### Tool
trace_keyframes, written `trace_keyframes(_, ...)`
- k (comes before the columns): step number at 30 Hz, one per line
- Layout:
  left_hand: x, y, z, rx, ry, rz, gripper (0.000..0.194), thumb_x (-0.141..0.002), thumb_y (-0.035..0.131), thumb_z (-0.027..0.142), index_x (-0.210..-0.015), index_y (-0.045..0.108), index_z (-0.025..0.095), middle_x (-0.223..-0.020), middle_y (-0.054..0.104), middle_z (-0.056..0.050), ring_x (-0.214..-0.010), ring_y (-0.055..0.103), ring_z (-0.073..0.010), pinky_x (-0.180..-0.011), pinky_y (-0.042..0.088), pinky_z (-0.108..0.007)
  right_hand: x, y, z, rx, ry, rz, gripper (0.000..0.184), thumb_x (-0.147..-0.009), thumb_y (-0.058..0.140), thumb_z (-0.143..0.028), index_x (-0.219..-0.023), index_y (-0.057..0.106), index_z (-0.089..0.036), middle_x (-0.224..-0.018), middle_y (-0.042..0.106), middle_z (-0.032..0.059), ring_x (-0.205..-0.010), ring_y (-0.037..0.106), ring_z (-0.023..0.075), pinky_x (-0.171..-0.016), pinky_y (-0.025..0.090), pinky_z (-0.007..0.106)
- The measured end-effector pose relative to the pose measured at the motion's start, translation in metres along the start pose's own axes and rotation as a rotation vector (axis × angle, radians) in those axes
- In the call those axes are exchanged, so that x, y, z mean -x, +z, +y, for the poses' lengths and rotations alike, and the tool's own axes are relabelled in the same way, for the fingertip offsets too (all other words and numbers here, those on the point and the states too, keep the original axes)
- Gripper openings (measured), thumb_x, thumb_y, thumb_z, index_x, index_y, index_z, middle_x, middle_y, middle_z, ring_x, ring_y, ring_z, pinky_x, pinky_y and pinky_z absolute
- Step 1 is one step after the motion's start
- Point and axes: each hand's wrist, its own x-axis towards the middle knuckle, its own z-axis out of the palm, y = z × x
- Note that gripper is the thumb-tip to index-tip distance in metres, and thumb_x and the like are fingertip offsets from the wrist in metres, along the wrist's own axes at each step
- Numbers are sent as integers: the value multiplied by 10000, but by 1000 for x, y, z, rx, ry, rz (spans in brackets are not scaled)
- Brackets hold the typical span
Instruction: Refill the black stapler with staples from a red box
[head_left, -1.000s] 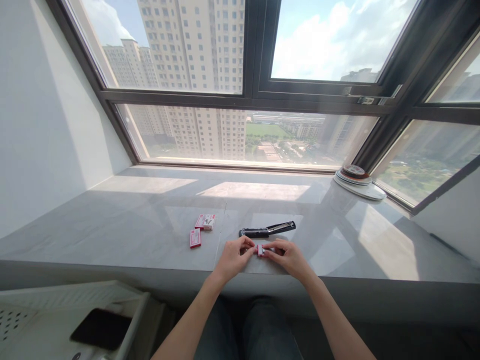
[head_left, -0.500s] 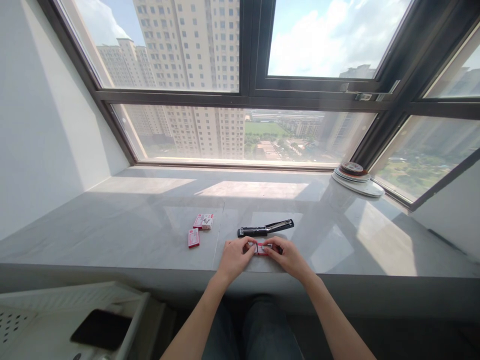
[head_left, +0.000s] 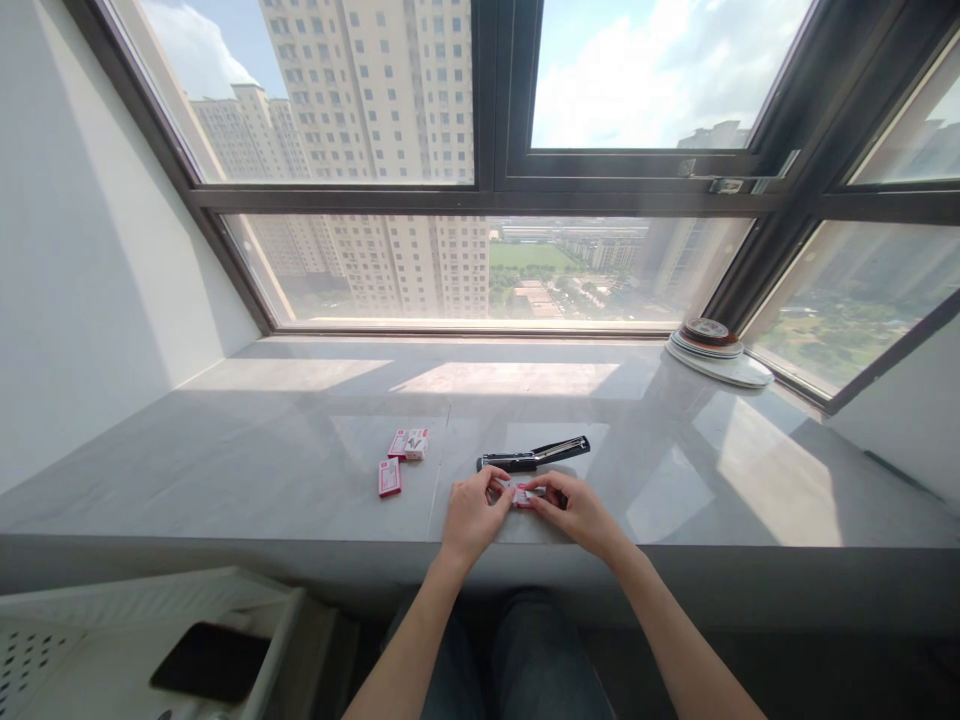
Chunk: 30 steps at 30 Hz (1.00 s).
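My left hand (head_left: 471, 512) and my right hand (head_left: 576, 510) meet over the near part of the grey sill (head_left: 262, 450), fingertips pinched on a small red and white staple box (head_left: 524, 494) held between them. Just beyond my hands lies a black stapler (head_left: 534, 455), its top arm swung open. To the left rest two more small red boxes, one (head_left: 409, 443) farther back and one (head_left: 389, 477) nearer me.
A round stack of flat discs (head_left: 716, 351) sits at the sill's far right by the window frame. Below left, a white perforated tray (head_left: 90, 640) carries a dark phone (head_left: 210, 663). My knees show under the sill's edge.
My hands have kept hold of the small box and worked it slightly with the fingers. The view has shifted a little; the stapler and the other boxes stay where they were.
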Motion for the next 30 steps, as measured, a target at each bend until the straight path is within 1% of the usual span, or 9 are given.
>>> trace_keyframes(6, 1, 4, 0, -31, 15, 46, 177, -904, 615, 373, -997, 688, 241, -821, 716, 1, -722, 617, -170, -834, 415, -324, 1, 0, -1, 1, 17, 3, 326, -917, 643, -502, -1071, 716, -225, -659, 491, -30, -614, 465, 145, -590, 370, 270)
trace_keyframes(10, 0, 0, 0, -7, 22, 11, 180, -876, 662, 384, -985, 699, 245, -834, 720, -2, -734, 617, -172, -807, 417, -310, 1, -1, -2, 11, 26, 2, 343, -909, 643, -518, -1059, 714, -218, -647, 500, -29, -602, 471, 144, -574, 364, 269)
trace_keyframes(13, 0, -3, 0, 7, 31, -29, 144, -877, 655, 364, -943, 713, 250, -831, 718, -4, -733, 611, -170, -765, 413, -295, 1, 0, -2, 9, 24, 3, 336, -903, 647, -512, -1056, 710, -221, -647, 503, -28, -601, 474, 145, -570, 367, 268)
trace_keyframes(18, -1, -1, 0, 6, 30, -1, 144, -896, 624, 356, -930, 710, 245, -844, 717, -13, -724, 607, -170, -728, 409, -289, 2, 1, -2, 11, 20, 11, 311, -896, 650, -491, -1034, 701, -217, -638, 494, -31, -591, 461, 140, -565, 367, 266)
trace_keyframes(22, -5, 3, -3, 25, 2, -10, 162, -900, 618, 357, -975, 702, 242, -858, 725, -10, -693, 594, -161, -704, 405, -281, 2, 2, -5, 20, 9, 19, 282, -891, 649, -461, -1023, 689, -214, -638, 468, -37, -590, 450, 136, -564, 361, 264)
trace_keyframes(25, -7, 6, -4, 41, -19, -5, 163, -900, 611, 354, -965, 701, 234, -843, 728, -9, -656, 576, -152, -685, 405, -279, 2, 2, -6, 21, 2, 12, 253, -890, 646, -432, -1019, 681, -216, -644, 458, -40, -593, 447, 135, -567, 356, 264)
trace_keyframes(28, -5, 5, -4, 59, -15, 12, 163, -894, 610, 359, -932, 704, 232, -825, 727, -11, -650, 580, -152, -672, 412, -278, 2, 1, -6, 20, 7, 6, 249, -888, 649, -427, -1018, 680, -217, -645, 454, -41, -593, 441, 133, -565, 353, 262)
trace_keyframes(30, -4, 2, -4, 81, -6, -8, 168, -887, 613, 366, -925, 708, 233, -817, 727, -10, -653, 587, -152, -664, 421, -276, 2, 1, -6, 18, 16, 1, 262, -887, 655, -443, -1021, 683, -219, -643, 453, -43, -591, 438, 132, -564, 354, 261)
